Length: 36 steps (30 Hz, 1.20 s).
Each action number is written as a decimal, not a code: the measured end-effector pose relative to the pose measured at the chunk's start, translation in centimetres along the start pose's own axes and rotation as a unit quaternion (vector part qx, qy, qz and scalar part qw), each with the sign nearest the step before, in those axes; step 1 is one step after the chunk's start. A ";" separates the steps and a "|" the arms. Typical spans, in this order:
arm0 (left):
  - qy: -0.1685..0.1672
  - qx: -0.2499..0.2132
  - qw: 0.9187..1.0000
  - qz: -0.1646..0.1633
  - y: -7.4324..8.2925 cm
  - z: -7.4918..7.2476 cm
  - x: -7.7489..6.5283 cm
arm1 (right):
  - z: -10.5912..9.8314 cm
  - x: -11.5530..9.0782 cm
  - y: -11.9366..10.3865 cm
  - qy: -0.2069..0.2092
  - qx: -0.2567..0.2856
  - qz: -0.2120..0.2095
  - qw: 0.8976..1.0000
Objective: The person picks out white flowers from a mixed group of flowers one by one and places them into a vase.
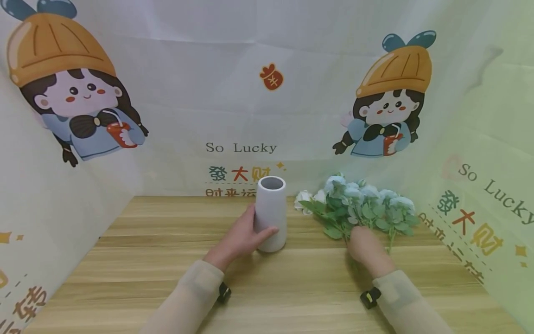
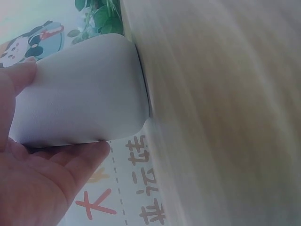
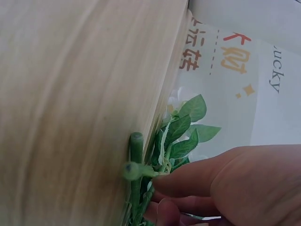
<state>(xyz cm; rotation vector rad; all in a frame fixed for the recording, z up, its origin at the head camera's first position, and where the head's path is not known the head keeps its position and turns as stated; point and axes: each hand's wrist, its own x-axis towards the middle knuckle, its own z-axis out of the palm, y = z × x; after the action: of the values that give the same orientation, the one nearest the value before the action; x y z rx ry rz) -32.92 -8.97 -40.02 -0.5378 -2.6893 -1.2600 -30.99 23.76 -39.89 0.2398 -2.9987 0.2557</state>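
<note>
A tall white vase (image 1: 270, 208) stands upright on the wooden table, its round mouth facing up. My left hand (image 1: 238, 240) holds it from the left, thumb across the near side; the left wrist view shows the fingers along the far side of the vase (image 2: 84, 89). To the right lies a bunch of artificial flowers (image 1: 371, 197), pale blue with green leaves. My right hand (image 1: 368, 248) is at their stems. In the right wrist view its thumb and fingers pinch a green stem (image 3: 136, 171), while another stem (image 3: 136, 146) lies beside it on the table.
White flowers (image 1: 306, 202) lie at the bunch's left end. A printed cloth (image 1: 175, 93) with cartoon figures and lettering hangs behind the table (image 1: 308, 287) and along both sides. Each wrist wears a black strap device (image 1: 370, 298).
</note>
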 end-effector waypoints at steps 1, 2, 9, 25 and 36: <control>-0.002 0.001 1.000 -0.003 0.0 0.0 0.0 | 0.0 0.0 0.0 -0.001 -0.003 0.000 1.000; -0.003 0.002 1.000 -0.004 0.0 0.0 0.0 | 0.0 0.0 0.0 -0.002 -0.007 -0.001 1.000; -0.001 0.006 1.000 -0.003 -0.2 0.0 0.0 | 0.0 0.0 0.2 -0.003 -0.006 0.007 1.000; 0.001 0.004 1.000 -0.002 -0.3 0.0 0.1 | -0.3 0.1 0.0 0.004 0.009 0.026 1.000; -0.001 0.013 1.000 -0.005 -0.1 -0.1 0.0 | -0.7 0.1 -0.3 0.036 0.024 0.024 0.999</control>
<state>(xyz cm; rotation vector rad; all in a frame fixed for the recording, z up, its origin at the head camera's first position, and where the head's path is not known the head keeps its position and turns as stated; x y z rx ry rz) -32.93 -9.08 -40.01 -0.5244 -2.7096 -1.2258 -30.92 23.57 -39.15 0.1584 -2.9332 0.3331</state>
